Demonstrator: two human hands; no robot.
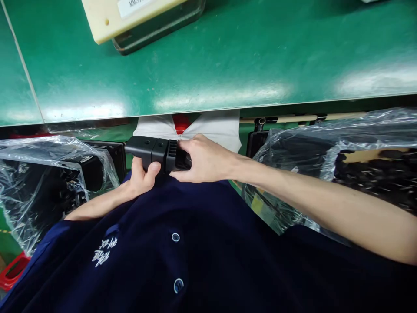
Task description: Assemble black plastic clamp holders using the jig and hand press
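Observation:
A black plastic housing (pixel 143 146) with small round holes and a ribbed end lies across my lap, just below the table edge. My left hand (pixel 143 177) grips its underside, the thumb pressed against the near face. At the ribbed right end, my right hand (pixel 208 160) is closed around a black part (pixel 183 160) that touches the housing. Whether that part is separate or belongs to the same piece I cannot tell. The right fingertips are partly hidden behind it.
A green table (pixel 211 78) spans the top, bearing a cream block (pixel 104 24) on a dark base. To the left stands a plastic-lined bin (pixel 19 169) of black parts. Another lined bin (pixel 293 148) with many small black pieces is at the right. A red stool (pixel 14 271) shows lower left.

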